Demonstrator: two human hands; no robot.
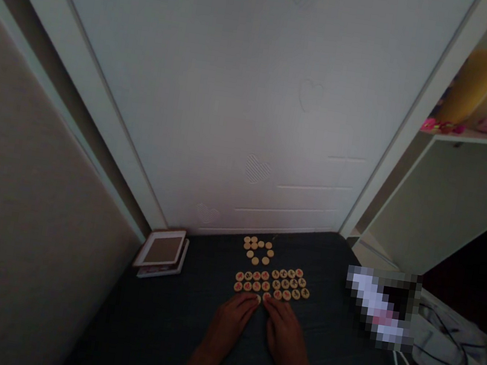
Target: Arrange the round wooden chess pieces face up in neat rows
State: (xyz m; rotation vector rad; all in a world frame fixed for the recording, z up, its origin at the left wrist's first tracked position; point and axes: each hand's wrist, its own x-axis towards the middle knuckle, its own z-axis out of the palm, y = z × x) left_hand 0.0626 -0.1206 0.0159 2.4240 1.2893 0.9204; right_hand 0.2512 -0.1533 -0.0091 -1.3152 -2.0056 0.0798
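Rows of round wooden xiangqi pieces (256,285) with red or dark characters lie face up in front of me. My left hand (229,321) comes from below, its fingers drawn together around a xiangqi piece (258,299) at the fingertips. Close beside it, my right hand (285,335) has its fingertips on a red-marked xiangqi piece (266,297) at the near edge of the rows. Farther back, several plain-looking pieces (255,261) form a loose ring, with no characters visible on them.
Everything lies on a dark table (148,327) against a white panel (235,114) with heart patterns. Framed items (163,251) are stacked at the back left. To the right are a blurred-out object (376,306), a white box with cables (451,354) and a shelf (483,140).
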